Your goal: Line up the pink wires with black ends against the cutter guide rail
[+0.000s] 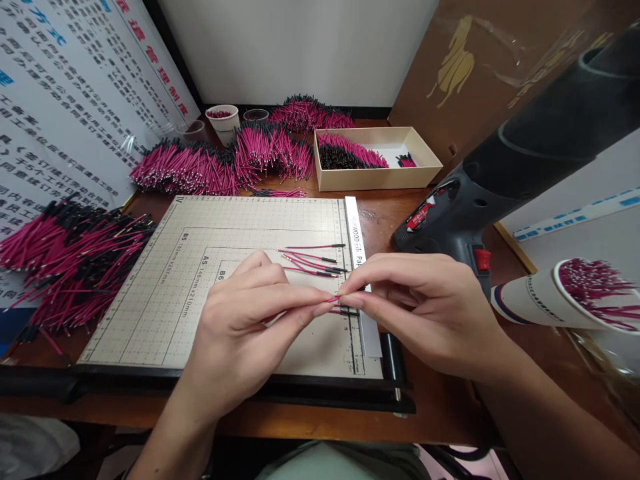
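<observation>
Left hand (245, 327) and right hand (425, 313) pinch the thin red wire (333, 299), thumb to forefinger. Likely light and flexible; hold it near its ends.

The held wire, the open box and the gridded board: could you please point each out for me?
Held wire (333, 299), head view: its exposed pink stretch.
Open box (377, 179), head view: its front wall.
Gridded board (245, 223), head view: its bare top surface.

Just one view, worn on head, peering forward and down across bench (385, 217); left hand (245, 320) and right hand (430, 313) close, near mid-frame, pale wall (300, 47) farther back.
</observation>
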{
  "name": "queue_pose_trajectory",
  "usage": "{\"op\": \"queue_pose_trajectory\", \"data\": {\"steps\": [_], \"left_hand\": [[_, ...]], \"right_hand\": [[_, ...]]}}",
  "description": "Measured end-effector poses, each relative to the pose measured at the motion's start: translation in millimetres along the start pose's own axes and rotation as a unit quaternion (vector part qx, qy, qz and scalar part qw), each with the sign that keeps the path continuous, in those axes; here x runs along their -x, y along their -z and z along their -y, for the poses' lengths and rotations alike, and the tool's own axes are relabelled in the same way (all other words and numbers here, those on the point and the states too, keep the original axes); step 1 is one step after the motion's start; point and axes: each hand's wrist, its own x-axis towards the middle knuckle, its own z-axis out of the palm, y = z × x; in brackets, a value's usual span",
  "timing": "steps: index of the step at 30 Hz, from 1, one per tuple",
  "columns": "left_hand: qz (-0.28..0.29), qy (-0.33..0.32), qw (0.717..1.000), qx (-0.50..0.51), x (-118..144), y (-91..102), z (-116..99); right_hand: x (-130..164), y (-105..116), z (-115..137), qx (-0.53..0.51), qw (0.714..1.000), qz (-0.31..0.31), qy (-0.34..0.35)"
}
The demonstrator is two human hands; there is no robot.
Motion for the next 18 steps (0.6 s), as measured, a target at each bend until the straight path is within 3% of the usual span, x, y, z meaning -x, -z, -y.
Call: {"op": "queue_pose_trajectory", "data": {"steps": [18], "left_hand": [[-0.006, 0.029, 0.999, -0.013, 1.8, 3.7, -0.2]], "right_hand": [[-0.4, 2.1, -2.9, -0.035, 0.998, 0.014, -0.056]]}}
